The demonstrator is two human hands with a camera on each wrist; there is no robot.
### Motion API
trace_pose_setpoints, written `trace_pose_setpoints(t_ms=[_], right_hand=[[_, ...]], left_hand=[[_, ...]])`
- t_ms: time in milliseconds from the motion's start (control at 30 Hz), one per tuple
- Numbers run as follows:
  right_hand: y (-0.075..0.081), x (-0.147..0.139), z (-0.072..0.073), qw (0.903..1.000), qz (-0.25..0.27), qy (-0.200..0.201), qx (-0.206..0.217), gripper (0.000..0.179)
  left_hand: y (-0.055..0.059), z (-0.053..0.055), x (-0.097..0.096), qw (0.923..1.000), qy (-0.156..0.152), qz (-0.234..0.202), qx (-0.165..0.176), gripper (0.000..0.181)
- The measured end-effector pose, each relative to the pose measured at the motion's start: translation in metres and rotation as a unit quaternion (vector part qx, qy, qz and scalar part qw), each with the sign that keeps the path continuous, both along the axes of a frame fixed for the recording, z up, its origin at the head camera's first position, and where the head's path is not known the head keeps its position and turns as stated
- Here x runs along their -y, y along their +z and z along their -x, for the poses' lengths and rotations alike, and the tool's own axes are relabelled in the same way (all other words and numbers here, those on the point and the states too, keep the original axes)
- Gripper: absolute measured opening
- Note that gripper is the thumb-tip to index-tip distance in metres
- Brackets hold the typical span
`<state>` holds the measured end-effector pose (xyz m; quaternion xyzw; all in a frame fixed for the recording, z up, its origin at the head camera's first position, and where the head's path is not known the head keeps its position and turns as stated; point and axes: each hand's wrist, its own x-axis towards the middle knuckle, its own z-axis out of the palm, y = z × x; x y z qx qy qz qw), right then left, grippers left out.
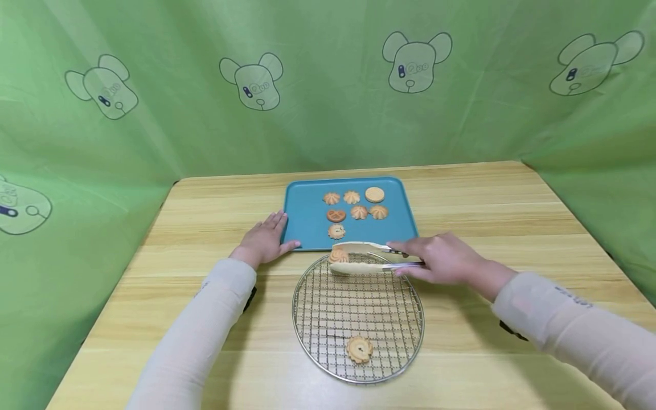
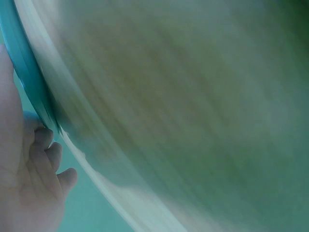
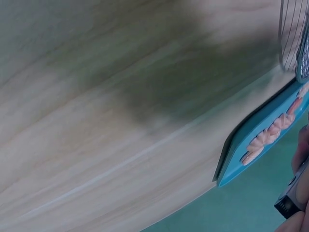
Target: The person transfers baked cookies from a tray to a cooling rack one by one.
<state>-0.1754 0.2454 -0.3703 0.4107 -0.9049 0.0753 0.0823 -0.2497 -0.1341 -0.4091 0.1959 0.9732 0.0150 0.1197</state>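
Observation:
In the head view my right hand (image 1: 445,259) grips a pair of tongs (image 1: 361,267) with pale tips and metal arms. Between the tips is a swirled cookie (image 1: 339,256), over the far edge of the round wire rack (image 1: 295,319) and close to the tray's front rim. One ring-shaped cookie (image 1: 360,349) lies on the near part of the rack. My left hand (image 1: 263,238) lies with fingers extended at the left edge of the blue tray (image 1: 307,222). On that tray sit several cookies, among them a heart-shaped one (image 1: 336,216) and a round one (image 1: 374,195).
The wooden table (image 1: 205,228) carries the tray at the back and the rack in front of it. A green curtain (image 1: 328,136) with mouse-head drawings hangs behind the table and along its sides.

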Motion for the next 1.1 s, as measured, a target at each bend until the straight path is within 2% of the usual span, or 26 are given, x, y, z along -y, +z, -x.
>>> trace_pose_setpoints(t_ms=[500,833,1100], right_hand=[[-0.01,0.011,-0.006,0.9945,0.015,0.101,0.019,0.056],[-0.013,0.019,-0.011,0.9898,0.013,0.137,0.038,0.057],[-0.016,0.023,-0.014,0.9819,0.019,0.188,0.017,0.056]], left_hand=[[-0.005,0.002,0.001,0.9999,0.001,0.0,-0.013,0.088],[-0.004,0.001,0.001,1.0,0.003,-0.004,-0.008,0.088],[-0.003,0.001,0.0,1.0,0.003,-0.002,-0.007,0.088]])
